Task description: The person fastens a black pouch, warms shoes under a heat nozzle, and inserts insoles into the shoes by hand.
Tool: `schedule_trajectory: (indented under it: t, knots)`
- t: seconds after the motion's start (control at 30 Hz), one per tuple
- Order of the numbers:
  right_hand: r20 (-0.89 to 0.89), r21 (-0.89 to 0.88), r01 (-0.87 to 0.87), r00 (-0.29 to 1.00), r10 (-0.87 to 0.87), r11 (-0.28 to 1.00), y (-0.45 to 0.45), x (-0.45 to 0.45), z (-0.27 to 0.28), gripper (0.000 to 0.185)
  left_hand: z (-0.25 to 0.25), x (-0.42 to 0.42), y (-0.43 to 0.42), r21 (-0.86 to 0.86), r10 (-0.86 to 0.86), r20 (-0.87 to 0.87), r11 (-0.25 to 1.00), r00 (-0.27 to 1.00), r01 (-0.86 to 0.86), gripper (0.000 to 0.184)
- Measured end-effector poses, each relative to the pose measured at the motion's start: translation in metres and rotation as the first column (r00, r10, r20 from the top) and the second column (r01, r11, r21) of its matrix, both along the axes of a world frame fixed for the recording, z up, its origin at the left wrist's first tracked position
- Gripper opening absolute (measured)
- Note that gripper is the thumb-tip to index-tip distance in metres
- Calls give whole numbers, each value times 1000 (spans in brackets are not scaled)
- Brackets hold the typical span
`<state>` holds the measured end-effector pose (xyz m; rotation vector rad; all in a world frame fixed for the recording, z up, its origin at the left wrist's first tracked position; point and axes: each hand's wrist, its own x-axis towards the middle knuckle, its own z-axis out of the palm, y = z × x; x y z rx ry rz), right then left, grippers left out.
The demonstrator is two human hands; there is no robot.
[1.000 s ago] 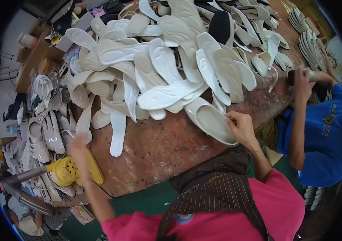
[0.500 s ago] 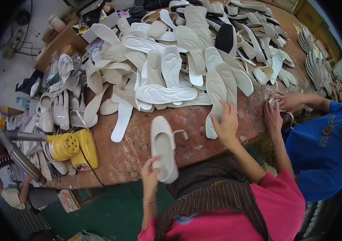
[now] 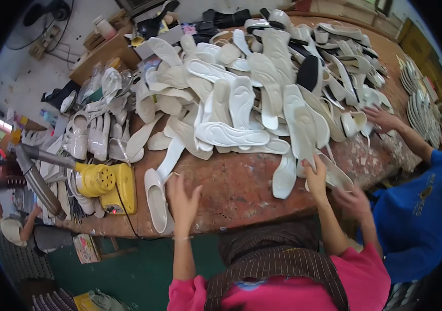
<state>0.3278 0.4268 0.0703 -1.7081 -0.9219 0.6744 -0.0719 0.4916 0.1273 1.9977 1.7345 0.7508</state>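
2 bare hands work apart on the table [image 3: 231,199]. Fingers spread, the left hand [image 3: 182,205] holds nothing, just beside a pale shoe [image 3: 156,199] lying at the table's near edge. The right hand [image 3: 317,181] reaches to the lower end of a beige insole [image 3: 303,137]; whether it pinches or only touches, I cannot tell.

The step looks like picking an insole, with the shoe set aside. Drawing this insole out would call for a firm pinch at its end and a gentle pull, since a white insole [image 3: 285,176] and others lie close.

Farther out, a co-worker's 2 hands are apart: 1 hand [image 3: 355,205] near the right hand, blurred, and 1 hand [image 3: 382,119] by the shoe pile.

Compared with 0.5 s ago, the shoe has gone from the left hand's grip to the table, near the yellow machine [image 3: 122,189], and the co-worker's hands have separated.
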Motion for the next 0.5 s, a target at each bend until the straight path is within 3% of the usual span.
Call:
schedule_trajectory:
  t: [0.1,0.2,0.23,0.3,0.4,0.43,0.5]
  knots:
    - [40,27,48,998,-49,998,10,-12,29,52,-1,44,55,23,-87,127,996,988,85,94]
    - [551,142,32,827,-106,989,20,-27,41,66,-29,75,120,109,-46,358,994,933,7,109]
    - [585,122,4,807,-76,993,23,-34,50,73,-35,84,137,104,-31,352,995,936,-6,107]
    - [639,115,-27,767,-53,993,27,-52,57,72,-40,102,163,94,-13,343,995,939,-20,104]
    - [618,104,-139,785,45,985,41,-70,55,64,-20,123,163,19,-77,256,997,964,75,95]
    - [608,93,-170,790,79,981,50,-72,56,61,-14,128,159,36,-25,243,999,970,17,82]
    - [599,118,-194,796,86,974,72,-68,63,54,-15,122,154,55,-24,278,998,960,9,75]
